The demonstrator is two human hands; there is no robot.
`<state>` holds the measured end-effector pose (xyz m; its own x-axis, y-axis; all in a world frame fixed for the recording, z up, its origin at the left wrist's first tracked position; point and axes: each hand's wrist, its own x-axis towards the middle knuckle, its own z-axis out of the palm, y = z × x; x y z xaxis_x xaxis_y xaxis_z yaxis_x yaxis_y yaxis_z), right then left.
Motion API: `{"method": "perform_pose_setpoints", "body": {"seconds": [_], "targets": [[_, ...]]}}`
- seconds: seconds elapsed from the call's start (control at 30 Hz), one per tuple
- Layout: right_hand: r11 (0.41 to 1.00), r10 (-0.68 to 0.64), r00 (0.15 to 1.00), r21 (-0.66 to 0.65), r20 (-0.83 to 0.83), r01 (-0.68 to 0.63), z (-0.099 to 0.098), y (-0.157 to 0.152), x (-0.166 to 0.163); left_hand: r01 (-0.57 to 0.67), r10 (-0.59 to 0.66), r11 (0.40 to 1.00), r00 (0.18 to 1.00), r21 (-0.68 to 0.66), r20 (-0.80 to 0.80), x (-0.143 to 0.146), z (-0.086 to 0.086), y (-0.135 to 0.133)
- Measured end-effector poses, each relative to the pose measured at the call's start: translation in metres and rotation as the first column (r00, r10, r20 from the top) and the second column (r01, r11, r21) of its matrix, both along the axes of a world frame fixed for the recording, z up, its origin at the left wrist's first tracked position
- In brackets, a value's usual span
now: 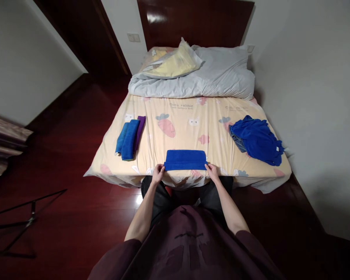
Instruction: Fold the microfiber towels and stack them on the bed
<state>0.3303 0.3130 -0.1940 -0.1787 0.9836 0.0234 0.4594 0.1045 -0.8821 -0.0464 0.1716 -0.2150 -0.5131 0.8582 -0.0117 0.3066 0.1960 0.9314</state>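
Note:
A blue towel (pixel 186 156) lies folded into a wide strip near the front edge of the bed, its near edge turned over in a narrow band. My left hand (pixel 158 172) pinches the left end of that band. At the opposite end, my right hand (pixel 212 171) grips the right corner the same way. To the left lie rolled or folded towels, a blue one (pixel 130 140) beside a purple one (pixel 140 130). On the right is a loose, crumpled heap of blue cloth (pixel 258 140) with a small white tag.
The bed (pixel 181 136) has a cream sheet printed with carrots and rabbits. A grey quilt (pixel 221 74) and a yellow pillow (pixel 177 64) are bunched by the dark headboard (pixel 195 21). A black stand (pixel 32 219) is on the floor at left.

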Motion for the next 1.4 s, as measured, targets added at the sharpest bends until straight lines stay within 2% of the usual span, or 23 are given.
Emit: {"method": "perform_pose_setpoints", "body": {"seconds": [0.9,1.23,1.4], "targets": [[0.996,-0.052,0.995,-0.08,-0.086,0.045,-0.011,0.003,0.001,-0.034,0.034,0.999,0.999,0.002,0.026,0.005,0.005,-0.001],[0.991,-0.083,0.985,-0.112,-0.148,0.067,-0.013,0.006,-0.001,-0.01,0.01,1.0,1.0,0.005,-0.004,0.003,0.005,-0.002],[0.992,-0.102,0.975,-0.087,-0.2,0.085,-0.011,0.004,-0.002,0.012,-0.012,1.0,1.0,0.003,-0.011,0.003,0.007,-0.001]]}}
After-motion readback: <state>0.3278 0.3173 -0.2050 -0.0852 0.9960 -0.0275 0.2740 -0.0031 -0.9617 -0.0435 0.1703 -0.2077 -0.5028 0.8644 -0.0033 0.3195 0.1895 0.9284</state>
